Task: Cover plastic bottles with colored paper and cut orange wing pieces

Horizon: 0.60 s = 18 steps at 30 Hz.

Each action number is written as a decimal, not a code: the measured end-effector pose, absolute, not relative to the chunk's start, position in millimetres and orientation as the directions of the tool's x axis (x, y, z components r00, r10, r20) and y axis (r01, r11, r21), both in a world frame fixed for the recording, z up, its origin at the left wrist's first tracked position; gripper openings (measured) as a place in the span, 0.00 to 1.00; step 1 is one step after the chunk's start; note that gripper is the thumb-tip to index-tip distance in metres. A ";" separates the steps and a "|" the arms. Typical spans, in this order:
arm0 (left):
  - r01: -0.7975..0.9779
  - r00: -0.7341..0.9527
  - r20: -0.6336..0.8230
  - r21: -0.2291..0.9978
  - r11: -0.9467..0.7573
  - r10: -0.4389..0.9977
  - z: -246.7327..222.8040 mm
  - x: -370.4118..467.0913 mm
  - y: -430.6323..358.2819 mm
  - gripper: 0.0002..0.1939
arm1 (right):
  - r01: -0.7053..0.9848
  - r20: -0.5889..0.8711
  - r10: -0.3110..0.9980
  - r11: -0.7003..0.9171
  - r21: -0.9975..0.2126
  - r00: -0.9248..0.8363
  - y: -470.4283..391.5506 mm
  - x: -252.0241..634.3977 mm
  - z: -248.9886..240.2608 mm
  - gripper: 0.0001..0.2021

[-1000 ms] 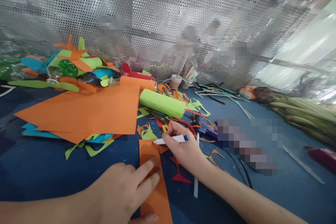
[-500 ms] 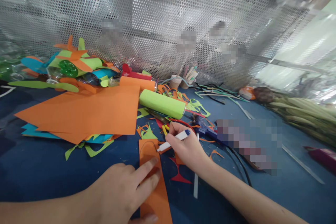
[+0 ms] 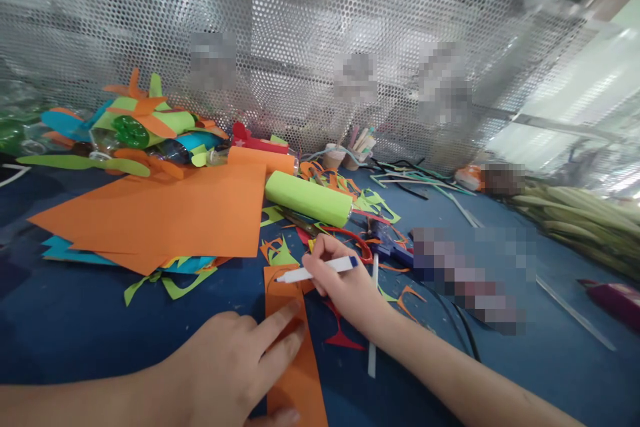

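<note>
An orange paper strip [image 3: 307,383] lies lengthwise on the blue table in front of me, with a curved line drawn near its far end. My left hand [image 3: 235,353] rests on it, fingers spread and pressing it down, and holds nothing. In the closed fingers of my right hand [image 3: 350,287] is a white marker [image 3: 305,273] with a blue end. Its tip points left, at the far end of the strip; whether it touches the paper I cannot tell. Beside my right hand lie a red cut-out scrap [image 3: 343,337] and a white stick [image 3: 373,353].
Orange sheets [image 3: 170,213] are stacked at left, below paper-covered bottles [image 3: 145,123]. A green paper-wrapped cylinder [image 3: 310,199] lies ahead. Right of it are a red loop handle [image 3: 363,243] and a blue glue gun [image 3: 390,247]. Cups of markers [image 3: 355,150] stand behind paper scraps.
My right hand has shifted slightly left, carrying the marker's tip from the strip's right edge to the left part of its far end. My left hand and the strip have stayed put.
</note>
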<state>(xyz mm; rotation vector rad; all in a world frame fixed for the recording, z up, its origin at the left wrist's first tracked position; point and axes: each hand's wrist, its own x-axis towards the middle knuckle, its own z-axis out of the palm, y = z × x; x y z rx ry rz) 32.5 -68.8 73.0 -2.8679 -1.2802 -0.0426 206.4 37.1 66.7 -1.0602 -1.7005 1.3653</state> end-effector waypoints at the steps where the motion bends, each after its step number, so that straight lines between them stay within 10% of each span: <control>1: 0.745 0.667 0.016 0.010 -0.667 0.745 73.9 32.9 -68.2 0.29 | 0.188 0.024 0.897 0.119 -0.975 -0.442 35.9 205.4 66.1 0.12; 18: 0.750 0.660 -0.094 0.027 -0.660 0.746 75.8 36.3 -62.5 0.31 | 0.188 0.065 0.841 0.195 -0.963 -0.537 33.6 205.1 53.4 0.11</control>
